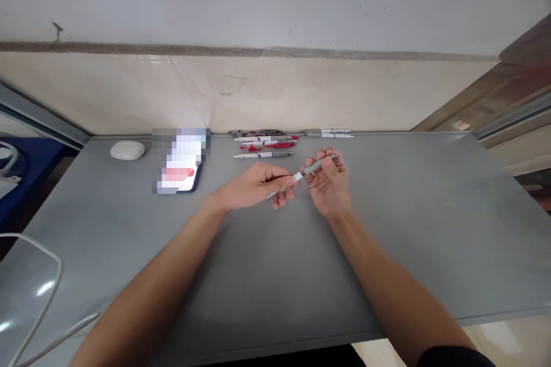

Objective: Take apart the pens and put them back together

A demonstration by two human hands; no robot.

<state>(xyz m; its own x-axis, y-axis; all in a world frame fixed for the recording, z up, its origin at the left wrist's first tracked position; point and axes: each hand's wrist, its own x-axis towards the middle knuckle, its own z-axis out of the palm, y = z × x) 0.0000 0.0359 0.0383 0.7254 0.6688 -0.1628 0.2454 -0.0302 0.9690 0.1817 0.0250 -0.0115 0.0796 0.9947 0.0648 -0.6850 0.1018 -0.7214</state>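
Observation:
A white and grey pen (pixel 310 168) is held slantwise between my two hands, above the middle of the table. My left hand (pixel 257 184) grips its white lower part between thumb and fingers. At the grey upper end, my right hand (pixel 331 183) pinches the pen with the thumb, its fingers curled behind. Just beyond, a white pen with a grey end (pixel 263 155) lies on the table. Behind it are several white, red and grey pens, among them a red pen (pixel 279 145). Further right, a pair of white and grey pens (pixel 327 133) lies along the wall.
A phone (pixel 183 163) with a lit, blurred screen lies at the left, beside a white rounded case (pixel 128 150). A white cable (pixel 58 275) loops over the near left of the grey table (pixel 408 229). The tiled wall (pixel 258 92) bounds the table's far edge.

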